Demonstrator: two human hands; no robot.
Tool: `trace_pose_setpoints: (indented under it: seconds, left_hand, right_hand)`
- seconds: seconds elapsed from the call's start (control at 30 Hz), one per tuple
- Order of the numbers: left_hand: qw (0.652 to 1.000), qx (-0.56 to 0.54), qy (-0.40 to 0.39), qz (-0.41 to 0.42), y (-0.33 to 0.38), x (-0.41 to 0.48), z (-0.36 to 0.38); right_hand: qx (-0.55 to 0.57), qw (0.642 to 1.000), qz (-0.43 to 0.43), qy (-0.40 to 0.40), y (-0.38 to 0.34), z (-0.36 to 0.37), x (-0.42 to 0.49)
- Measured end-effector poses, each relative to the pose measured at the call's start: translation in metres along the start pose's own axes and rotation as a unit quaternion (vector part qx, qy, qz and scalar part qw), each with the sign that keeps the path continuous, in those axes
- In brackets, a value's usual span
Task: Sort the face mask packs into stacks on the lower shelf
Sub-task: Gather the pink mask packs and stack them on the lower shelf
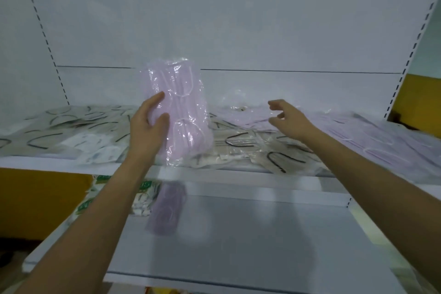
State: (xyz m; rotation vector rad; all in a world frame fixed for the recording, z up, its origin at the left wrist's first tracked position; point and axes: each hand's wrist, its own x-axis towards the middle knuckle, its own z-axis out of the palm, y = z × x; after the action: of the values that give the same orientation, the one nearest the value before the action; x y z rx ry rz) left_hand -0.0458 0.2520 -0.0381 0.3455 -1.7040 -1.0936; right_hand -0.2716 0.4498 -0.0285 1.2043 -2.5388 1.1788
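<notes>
My left hand (149, 124) grips a pink face mask pack (181, 107) in clear plastic and holds it upright above the upper shelf (59, 162). My right hand (286, 117) hovers with fingers loosely spread over more pink packs (253, 117) lying on that shelf, holding nothing. Beige packs with dark ear loops (238, 143) cover the middle and left of the upper shelf. On the lower shelf (238, 234) lies a purple-pink pack (167, 210) next to a stack of green-labelled white packs (140, 200).
More pink packs (358, 141) spread along the right of the upper shelf. White slotted uprights (405, 59) frame the shelving on both sides. A yellow wall (35, 198) shows at lower left and far right. The lower shelf's right half is bare grey surface.
</notes>
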Motion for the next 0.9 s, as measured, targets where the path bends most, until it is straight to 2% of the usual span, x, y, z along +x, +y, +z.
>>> trace_pose_setpoints:
  seconds: [0.13, 0.3, 0.47, 0.53, 0.63, 0.7, 0.8, 0.9]
  left_hand:
    - [1.000, -0.001, 0.013, -0.014, -0.011, 0.010, 0.006]
    - [0.999, -0.007, 0.042, -0.034, -0.019, 0.026, 0.019]
    - [0.998, -0.003, 0.046, -0.035, -0.028, 0.035, 0.028]
    - [0.998, -0.001, 0.043, -0.035, -0.030, 0.038, 0.032]
    - [0.999, -0.006, 0.033, -0.036, -0.033, 0.042, 0.039]
    - [0.999, -0.015, 0.031, -0.039, -0.033, 0.042, 0.043]
    - [0.999, -0.017, 0.035, -0.037, -0.031, 0.041, 0.046]
    - [0.999, -0.016, 0.031, -0.034, -0.031, 0.039, 0.045]
  right_hand:
    - [-0.093, 0.988, -0.036, -0.117, 0.013, 0.023, 0.030]
    - [-0.176, 0.957, -0.027, -0.228, 0.007, 0.048, 0.060]
    - [-0.075, 0.956, -0.068, -0.276, 0.002, 0.037, 0.028]
    - [-0.051, 0.957, -0.081, -0.273, 0.000, 0.022, 0.013]
    - [-0.015, 0.978, -0.071, -0.197, 0.005, 0.012, 0.017]
    - [-0.021, 0.987, -0.034, -0.157, 0.008, 0.012, 0.029]
    - [-0.046, 0.983, 0.034, -0.174, 0.007, 0.020, 0.043]
    - [-0.077, 0.976, 0.044, -0.198, 0.004, 0.031, 0.046]
